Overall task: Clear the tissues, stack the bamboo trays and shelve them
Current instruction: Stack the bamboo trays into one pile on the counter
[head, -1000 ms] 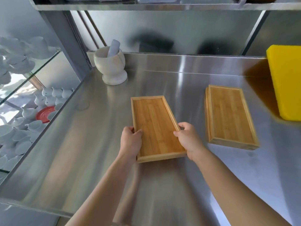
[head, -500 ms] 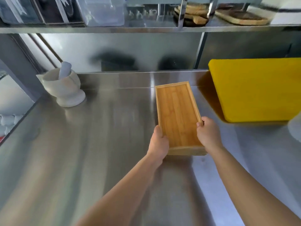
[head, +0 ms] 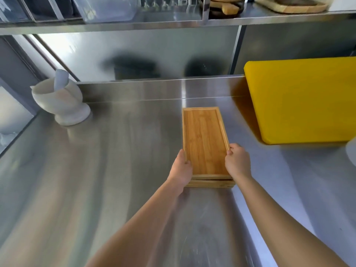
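Steel counter (head: 96, 189) fills most of the view, brushed and reflective, with a steel backsplash (head: 154, 54) behind and a steel shelf (head: 173, 24) overhead carrying a clear tub (head: 107, 8) and wooden boards (head: 296, 4). Yellow board (head: 302, 101) lies flat on the counter at right, near the trays but apart. White mortar (head: 59, 103) with pestle (head: 60, 79) sits at the left rear. Tray stack (head: 205, 143) is center-right on the counter, long axis pointing away; top tray sits on the ones below. Left hand (head: 182, 166) grips the left edge, right hand (head: 238, 162) the right edge, both closed on the stack near its front end.
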